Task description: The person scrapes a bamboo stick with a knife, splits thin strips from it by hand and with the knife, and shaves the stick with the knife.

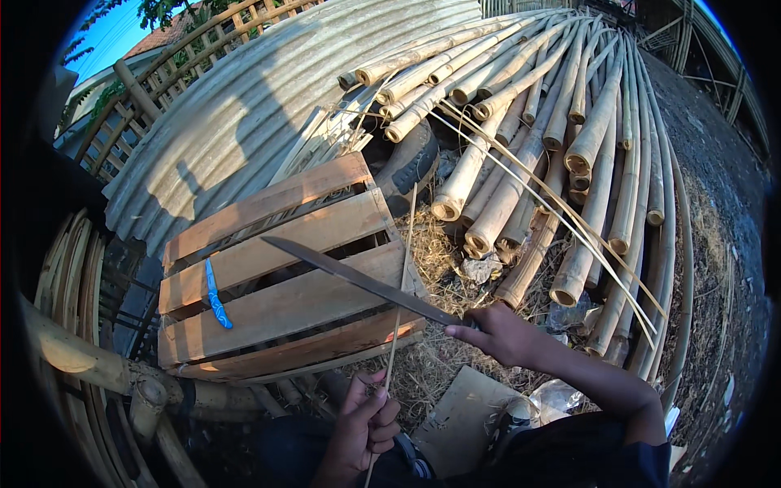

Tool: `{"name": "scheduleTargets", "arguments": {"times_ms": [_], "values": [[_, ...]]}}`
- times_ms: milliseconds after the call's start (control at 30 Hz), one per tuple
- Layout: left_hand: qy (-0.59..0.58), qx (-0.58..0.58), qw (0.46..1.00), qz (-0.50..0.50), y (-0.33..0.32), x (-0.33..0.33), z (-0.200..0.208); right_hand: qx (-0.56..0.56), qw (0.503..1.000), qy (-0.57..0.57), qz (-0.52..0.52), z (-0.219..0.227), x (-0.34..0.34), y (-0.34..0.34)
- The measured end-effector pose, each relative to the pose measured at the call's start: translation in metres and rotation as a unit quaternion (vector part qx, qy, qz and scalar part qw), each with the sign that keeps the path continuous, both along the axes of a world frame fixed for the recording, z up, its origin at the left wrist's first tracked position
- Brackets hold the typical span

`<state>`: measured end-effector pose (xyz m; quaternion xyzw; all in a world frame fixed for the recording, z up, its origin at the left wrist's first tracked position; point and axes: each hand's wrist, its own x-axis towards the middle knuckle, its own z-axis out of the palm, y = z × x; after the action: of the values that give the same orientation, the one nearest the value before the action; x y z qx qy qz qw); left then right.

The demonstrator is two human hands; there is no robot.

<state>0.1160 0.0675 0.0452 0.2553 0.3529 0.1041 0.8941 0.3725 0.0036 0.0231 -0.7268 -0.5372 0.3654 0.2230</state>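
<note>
A long machete [354,275] is gripped in my right hand [506,335], its dark blade pointing up and left above the wooden crate [281,276]. My left hand [366,423] is closed around a thin bamboo strip [394,350], which rises nearly upright in front of me. The blade crosses the strip above my left hand; whether they touch I cannot tell. On the crate's slats lies a blue-handled knife [215,297] with a patterned grip. The machete's handle is mostly hidden inside my right hand.
A large stack of bamboo poles [521,195] fans out ahead and right, with loose split strips [569,220] across it. Behind the crate are a tyre [404,167] and corrugated sheeting [220,122]. A bamboo rail [89,362] and long slats [69,276] stand at left.
</note>
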Motion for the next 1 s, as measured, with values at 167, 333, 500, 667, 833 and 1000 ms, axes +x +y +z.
{"name": "scheduleTargets", "arguments": {"times_ms": [167, 333, 500, 667, 833, 1000], "values": [[0.011, 0.0, 1.0, 0.017, -0.005, 0.014, 0.002, -0.028, 0.99, 0.103, -0.089, -0.005, 0.024, 0.002], [-0.031, 0.004, 0.999, 0.038, 0.01, 0.035, -0.009, 0.015, 0.997, 0.077, -0.027, 0.0, 0.016, 0.003], [-0.066, 0.024, 0.997, 0.02, 0.03, 0.059, -0.013, 0.007, 0.993, 0.112, -0.041, 0.001, 0.023, -0.006], [-0.079, 0.056, 0.995, -0.026, 0.053, 0.099, 0.012, 0.043, 0.984, 0.149, -0.083, 0.002, 0.046, -0.017], [-0.114, 0.144, 0.983, -0.021, 0.081, 0.129, 0.053, 0.128, 0.95, 0.249, -0.14, -0.001, 0.06, -0.022], [-0.043, 0.199, 0.978, -0.049, 0.073, 0.126, 0.05, 0.193, 0.889, 0.389, -0.149, -0.015, 0.072, -0.029]]}}
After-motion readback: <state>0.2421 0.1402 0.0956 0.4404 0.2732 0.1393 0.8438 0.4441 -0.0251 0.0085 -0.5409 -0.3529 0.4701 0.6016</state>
